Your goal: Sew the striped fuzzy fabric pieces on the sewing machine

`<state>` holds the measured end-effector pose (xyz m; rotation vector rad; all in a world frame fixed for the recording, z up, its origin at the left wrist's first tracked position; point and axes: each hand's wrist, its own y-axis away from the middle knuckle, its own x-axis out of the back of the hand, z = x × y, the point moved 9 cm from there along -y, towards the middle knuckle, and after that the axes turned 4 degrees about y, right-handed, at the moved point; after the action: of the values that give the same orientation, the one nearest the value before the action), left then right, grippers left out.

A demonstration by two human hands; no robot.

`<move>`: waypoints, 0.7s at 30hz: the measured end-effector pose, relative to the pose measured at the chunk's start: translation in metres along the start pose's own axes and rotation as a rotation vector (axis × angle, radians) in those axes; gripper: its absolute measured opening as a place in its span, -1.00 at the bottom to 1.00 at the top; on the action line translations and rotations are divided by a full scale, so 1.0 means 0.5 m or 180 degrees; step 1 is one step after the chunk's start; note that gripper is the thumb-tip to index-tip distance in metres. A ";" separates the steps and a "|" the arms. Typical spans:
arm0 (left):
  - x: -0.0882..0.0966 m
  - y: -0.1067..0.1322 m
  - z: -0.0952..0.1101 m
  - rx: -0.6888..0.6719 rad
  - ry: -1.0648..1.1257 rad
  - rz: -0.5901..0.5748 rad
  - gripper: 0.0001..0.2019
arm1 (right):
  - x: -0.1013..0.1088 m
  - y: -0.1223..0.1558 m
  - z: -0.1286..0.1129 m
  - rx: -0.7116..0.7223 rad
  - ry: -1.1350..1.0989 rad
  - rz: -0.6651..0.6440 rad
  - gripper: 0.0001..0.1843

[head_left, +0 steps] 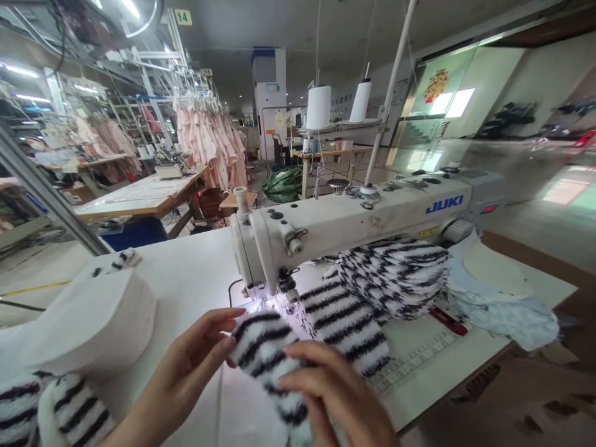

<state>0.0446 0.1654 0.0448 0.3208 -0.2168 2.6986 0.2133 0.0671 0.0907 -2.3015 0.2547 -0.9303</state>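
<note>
Wood-edged worktable stands ahead of you beside hanging pink garments, pale pillar beyond; glass partition at right; tube light overhead.

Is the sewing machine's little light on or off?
On: a bright glow shows under the needle end of the JUKI sewing machine, by a striped fabric piece.

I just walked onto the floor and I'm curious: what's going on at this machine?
A person is handling a striped fuzzy piece in front of the lit needle area of a sewing machine. The left hand appears to pinch its edge; the right hand's fingers rest on it. Whether it is under the needle is unclear. More striped pieces lie piled beneath the machine's arm.
</note>
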 end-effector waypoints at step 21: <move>-0.174 0.046 0.023 0.1025 0.1196 -0.1266 -0.69 | 0.015 0.082 0.092 0.1368 0.3373 -0.0172 -0.53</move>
<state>0.1144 0.1092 0.0313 -0.0551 0.3574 2.3311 0.2521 0.0545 0.0440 -1.2618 0.3725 -1.9429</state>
